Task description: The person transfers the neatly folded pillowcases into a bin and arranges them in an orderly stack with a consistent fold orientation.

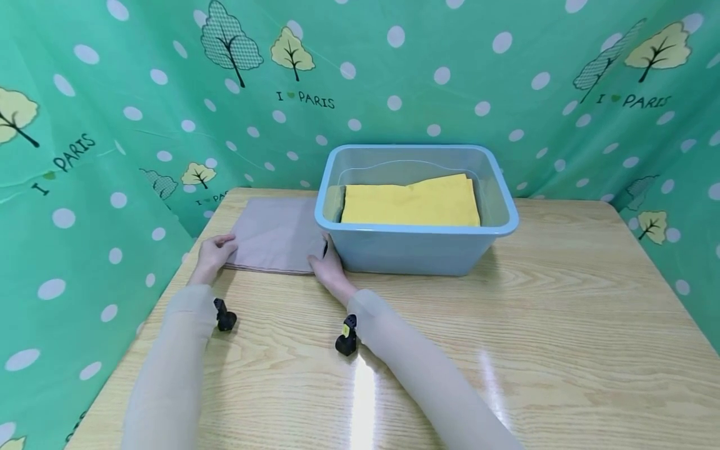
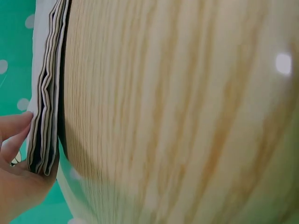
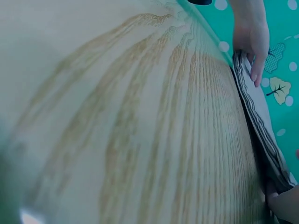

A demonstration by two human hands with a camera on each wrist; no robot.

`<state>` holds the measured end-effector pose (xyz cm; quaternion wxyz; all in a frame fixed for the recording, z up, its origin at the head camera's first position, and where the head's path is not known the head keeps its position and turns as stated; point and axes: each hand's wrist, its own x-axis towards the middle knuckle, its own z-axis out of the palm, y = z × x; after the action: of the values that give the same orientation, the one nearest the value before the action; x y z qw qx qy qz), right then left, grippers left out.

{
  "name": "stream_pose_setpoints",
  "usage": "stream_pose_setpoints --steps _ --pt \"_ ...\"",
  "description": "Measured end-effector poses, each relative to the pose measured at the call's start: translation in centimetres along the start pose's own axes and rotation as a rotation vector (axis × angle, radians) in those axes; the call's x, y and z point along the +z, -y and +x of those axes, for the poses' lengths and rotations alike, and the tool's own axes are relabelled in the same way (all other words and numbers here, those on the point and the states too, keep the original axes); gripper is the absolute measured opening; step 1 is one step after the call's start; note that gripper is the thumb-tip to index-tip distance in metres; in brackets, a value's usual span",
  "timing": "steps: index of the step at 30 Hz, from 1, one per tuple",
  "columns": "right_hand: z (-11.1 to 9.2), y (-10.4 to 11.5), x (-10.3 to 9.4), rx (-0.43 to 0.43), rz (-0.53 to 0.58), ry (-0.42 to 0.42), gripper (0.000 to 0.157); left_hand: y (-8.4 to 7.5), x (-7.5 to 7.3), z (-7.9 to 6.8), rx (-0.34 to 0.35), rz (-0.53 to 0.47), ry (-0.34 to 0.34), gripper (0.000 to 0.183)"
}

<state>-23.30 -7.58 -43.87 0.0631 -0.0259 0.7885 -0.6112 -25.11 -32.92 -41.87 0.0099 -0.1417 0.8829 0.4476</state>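
Observation:
A pale lilac-grey folded cloth [image 1: 275, 234] lies on the left part of the table, its stacked layers showing along the near edge. My left hand [image 1: 212, 253] holds its left side; in the left wrist view the thumb and fingers pinch the layered corner [image 2: 44, 140]. At the near right corner, my right hand [image 1: 329, 269] grips the same cloth, close beside the blue bin. The right wrist view shows part of this hand [image 3: 285, 205] at the cloth's edge, with the left hand at the far end.
The light-blue plastic bin [image 1: 405, 250] stands to the right of the cloth, with a folded yellow cloth [image 1: 410, 203] inside. Beneath everything is a wood-grain table [image 1: 562, 325]. A green dotted curtain [image 1: 416, 75] hangs behind the table and at both sides.

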Motion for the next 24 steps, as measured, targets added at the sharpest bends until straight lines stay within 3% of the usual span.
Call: stream_pose_setpoints --steps 9,16,19,24 --pt "-0.1 -0.2 0.2 0.036 -0.007 -0.007 0.059 0.9 -1.3 -0.1 0.003 -0.008 0.091 0.042" --pt "-0.5 0.5 -0.2 0.085 0.086 0.044 0.059 1.1 -2.3 -0.2 -0.011 0.023 0.174 0.046" --pt "-0.6 0.6 -0.3 0.121 0.126 0.073 0.057 1.2 -2.5 -0.1 -0.045 -0.022 0.202 0.049" --pt "-0.7 0.5 -0.4 0.137 0.166 0.097 0.054 1.3 -2.8 -0.4 -0.045 -0.105 0.217 0.054"
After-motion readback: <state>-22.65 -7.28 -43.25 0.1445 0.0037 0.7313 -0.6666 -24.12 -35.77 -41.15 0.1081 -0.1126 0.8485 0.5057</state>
